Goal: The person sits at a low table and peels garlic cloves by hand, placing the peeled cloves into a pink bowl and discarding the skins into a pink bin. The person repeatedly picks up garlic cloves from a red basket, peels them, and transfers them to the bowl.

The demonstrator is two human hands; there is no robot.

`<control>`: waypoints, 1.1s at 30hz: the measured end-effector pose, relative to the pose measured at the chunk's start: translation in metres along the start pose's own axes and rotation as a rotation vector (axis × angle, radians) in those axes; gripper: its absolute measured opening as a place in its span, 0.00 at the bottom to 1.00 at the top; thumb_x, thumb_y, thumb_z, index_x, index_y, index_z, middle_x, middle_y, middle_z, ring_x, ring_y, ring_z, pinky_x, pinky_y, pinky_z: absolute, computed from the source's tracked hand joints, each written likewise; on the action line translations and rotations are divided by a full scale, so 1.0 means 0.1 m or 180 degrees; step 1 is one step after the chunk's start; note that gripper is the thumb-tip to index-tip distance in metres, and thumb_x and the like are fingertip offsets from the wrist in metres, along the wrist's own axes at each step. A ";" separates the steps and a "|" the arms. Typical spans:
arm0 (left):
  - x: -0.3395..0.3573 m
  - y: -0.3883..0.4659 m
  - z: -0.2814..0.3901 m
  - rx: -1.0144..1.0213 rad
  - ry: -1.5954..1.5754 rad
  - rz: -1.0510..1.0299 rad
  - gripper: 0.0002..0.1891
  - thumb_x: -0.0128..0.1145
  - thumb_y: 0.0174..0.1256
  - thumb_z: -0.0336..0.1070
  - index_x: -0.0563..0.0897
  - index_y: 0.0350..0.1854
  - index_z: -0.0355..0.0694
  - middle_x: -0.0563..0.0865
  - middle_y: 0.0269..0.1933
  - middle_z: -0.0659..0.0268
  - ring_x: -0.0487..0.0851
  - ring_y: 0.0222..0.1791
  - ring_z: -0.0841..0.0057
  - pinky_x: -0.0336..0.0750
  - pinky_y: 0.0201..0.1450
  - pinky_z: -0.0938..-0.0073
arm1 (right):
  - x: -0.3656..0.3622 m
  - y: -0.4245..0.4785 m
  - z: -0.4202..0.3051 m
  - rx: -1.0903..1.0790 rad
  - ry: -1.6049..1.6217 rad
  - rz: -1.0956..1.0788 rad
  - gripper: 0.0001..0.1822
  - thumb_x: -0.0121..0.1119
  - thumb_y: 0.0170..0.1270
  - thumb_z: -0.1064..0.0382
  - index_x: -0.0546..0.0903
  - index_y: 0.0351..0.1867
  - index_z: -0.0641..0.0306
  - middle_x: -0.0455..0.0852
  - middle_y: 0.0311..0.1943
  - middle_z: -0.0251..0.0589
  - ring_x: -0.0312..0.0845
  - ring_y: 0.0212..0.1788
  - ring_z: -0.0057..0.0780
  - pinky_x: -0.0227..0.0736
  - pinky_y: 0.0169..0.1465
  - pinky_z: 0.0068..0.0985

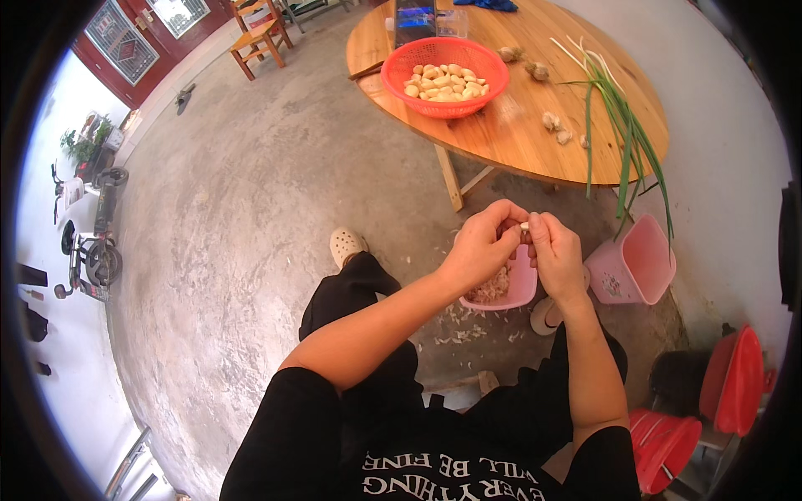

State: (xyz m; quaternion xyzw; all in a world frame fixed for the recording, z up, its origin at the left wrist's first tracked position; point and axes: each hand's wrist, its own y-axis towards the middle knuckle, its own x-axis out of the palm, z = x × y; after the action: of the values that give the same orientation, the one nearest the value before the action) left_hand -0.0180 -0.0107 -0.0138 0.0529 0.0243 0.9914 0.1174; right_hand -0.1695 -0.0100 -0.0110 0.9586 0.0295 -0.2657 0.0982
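My left hand and my right hand meet over a pink plastic bin, pinching a small pale garlic clove between their fingertips. Much of the clove is covered by the fingers. Papery garlic skins lie inside the bin below. Beyond my hands, a red plastic colander stands on a round wooden table, holding many peeled garlic cloves. Unpeeled garlic bulbs and a few loose pieces of garlic sit to its right.
Long green scallions hang over the table's edge above a second pink bin. Red plastic basins stand at lower right. Garlic skins litter the concrete floor. A wooden chair and a scooter stand farther off.
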 end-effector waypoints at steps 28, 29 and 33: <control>-0.01 -0.04 0.05 -0.0405 -0.0818 0.0120 0.11 0.52 0.68 0.34 0.73 0.49 0.36 0.77 0.33 0.71 0.73 0.28 0.87 0.68 0.32 0.85 | -0.06 -0.04 -0.09 -0.0152 0.0909 -0.0016 0.08 0.57 0.64 0.70 0.79 0.43 0.71 0.81 0.35 0.37 0.80 0.35 0.20 0.75 0.40 0.19; -0.03 -0.04 0.08 -0.0324 -0.0697 0.0036 0.12 0.51 0.69 0.33 0.72 0.50 0.36 0.76 0.33 0.71 0.73 0.28 0.87 0.68 0.32 0.85 | -0.05 -0.05 -0.11 -0.0188 0.0840 -0.0090 0.08 0.57 0.65 0.70 0.79 0.43 0.71 0.81 0.35 0.37 0.81 0.35 0.21 0.75 0.40 0.19; -0.06 -0.06 0.11 -0.0318 -0.0401 -0.0182 0.14 0.45 0.69 0.31 0.69 0.55 0.35 0.74 0.32 0.72 0.71 0.28 0.87 0.67 0.31 0.86 | -0.04 -0.07 -0.16 -0.0185 0.0940 -0.0223 0.08 0.56 0.65 0.70 0.80 0.43 0.70 0.79 0.34 0.38 0.80 0.34 0.22 0.74 0.38 0.20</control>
State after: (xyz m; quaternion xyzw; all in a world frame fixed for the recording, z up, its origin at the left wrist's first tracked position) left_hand -0.0096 -0.0063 -0.0039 0.1085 -0.0311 0.9823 0.1494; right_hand -0.1657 0.0004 0.0028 0.9824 0.0847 -0.1241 0.1112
